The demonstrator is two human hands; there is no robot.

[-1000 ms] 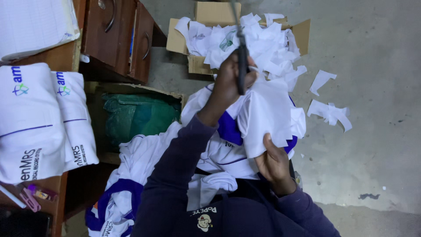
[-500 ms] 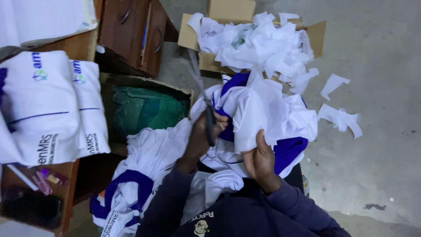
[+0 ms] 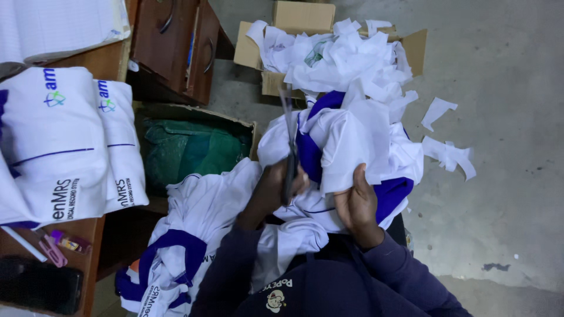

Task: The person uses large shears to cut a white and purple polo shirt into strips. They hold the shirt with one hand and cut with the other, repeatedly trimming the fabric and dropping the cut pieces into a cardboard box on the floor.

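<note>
The scissors [image 3: 289, 147] blur; the left hand [image 3: 273, 188] hides their handles.

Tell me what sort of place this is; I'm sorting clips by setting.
Probably a small garment or tailoring workshop. The left hand holds scissors against a white-and-blue garment, a cardboard box overflows with white offcuts, and folded shirts sit stacked on a wooden desk.

scissors [image 3: 288, 147] lowered onto garment [image 3: 352, 147]
</note>
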